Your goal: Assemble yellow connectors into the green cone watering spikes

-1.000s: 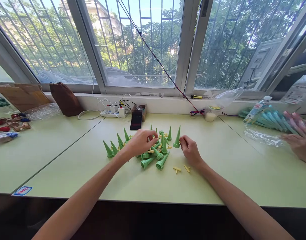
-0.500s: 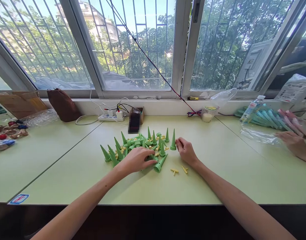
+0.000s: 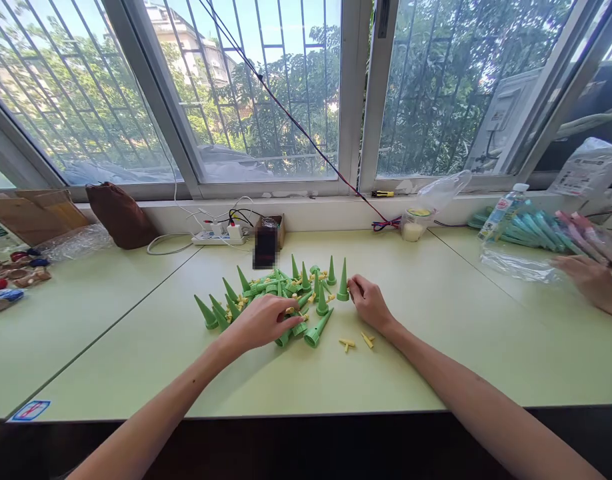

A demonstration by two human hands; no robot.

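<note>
A pile of green plastic cone spikes (image 3: pixel 266 288) lies on the table, mixed with small yellow T-shaped pieces. My left hand (image 3: pixel 264 320) reaches over its front right side, thumb and fingers apart, with green and yellow parts showing near the fingertips. Beside the pile, my right hand (image 3: pixel 370 301) is closed in a pinch next to an upright green cone spike (image 3: pixel 343 283); what is between the fingertips is too small to make out. One green cone spike (image 3: pixel 317 330) lies tilted at the pile's front. Two yellow T-shaped pieces (image 3: pixel 347 344) rest near my right wrist.
A blurred dark object (image 3: pixel 265 248) stands behind the pile, near a power strip (image 3: pixel 219 237). Along the window sit a brown bag (image 3: pixel 121 215) and a plastic bag with a cup (image 3: pixel 413 227). Another person's hand (image 3: pixel 586 277) is at the right, near a bottle (image 3: pixel 503 212).
My left hand has drawn slightly left, away from the lying cone spike, and more green parts show below its fingers. My right hand stays by the upright spike. The view has shifted slightly.
</note>
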